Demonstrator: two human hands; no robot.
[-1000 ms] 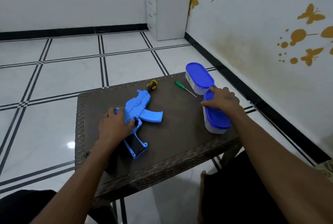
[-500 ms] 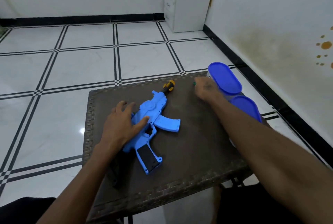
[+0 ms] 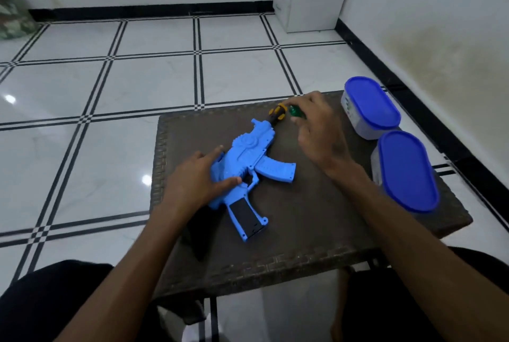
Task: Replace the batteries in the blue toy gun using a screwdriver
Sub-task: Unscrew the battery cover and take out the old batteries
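Since half a second ago our right hand [image 3: 321, 132] has closed its fingers round the green screwdriver [image 3: 296, 112] at the far edge of the table [image 3: 316, 231], gripping the handle it was only reaching for before. Our left hand [image 3: 197, 180] rests flat, fingers straight, on the rear of the blue toy gun [image 3: 248, 168], which lies just left of and nearer than the right hand. The gun's yellow-and-black muzzle [image 3: 276, 114] nearly touches the screwdriver tip side. Right of that hand stand two blue-lidded containers, the far container [image 3: 370, 106] and the near container [image 3: 407, 171], both well clear of the gun.
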